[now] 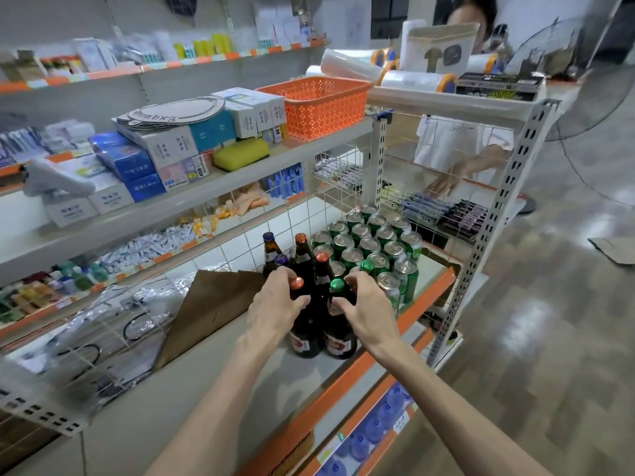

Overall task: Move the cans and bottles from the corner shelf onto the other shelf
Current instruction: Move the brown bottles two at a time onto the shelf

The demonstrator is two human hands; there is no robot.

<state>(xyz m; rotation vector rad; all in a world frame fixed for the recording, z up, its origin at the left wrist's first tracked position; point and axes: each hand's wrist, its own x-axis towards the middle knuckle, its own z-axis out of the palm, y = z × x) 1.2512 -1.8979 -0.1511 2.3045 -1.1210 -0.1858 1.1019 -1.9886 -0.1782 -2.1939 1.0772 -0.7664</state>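
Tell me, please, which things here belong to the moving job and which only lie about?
Job: dark brown glass bottles, one gripped by the left hand, one by the right hand; green metal cans.
Lying about: orange plastic basket; yellow-green sponge; brown paper sheet.

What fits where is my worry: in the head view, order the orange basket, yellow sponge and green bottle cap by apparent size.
1. orange basket
2. yellow sponge
3. green bottle cap, smallest though nearest
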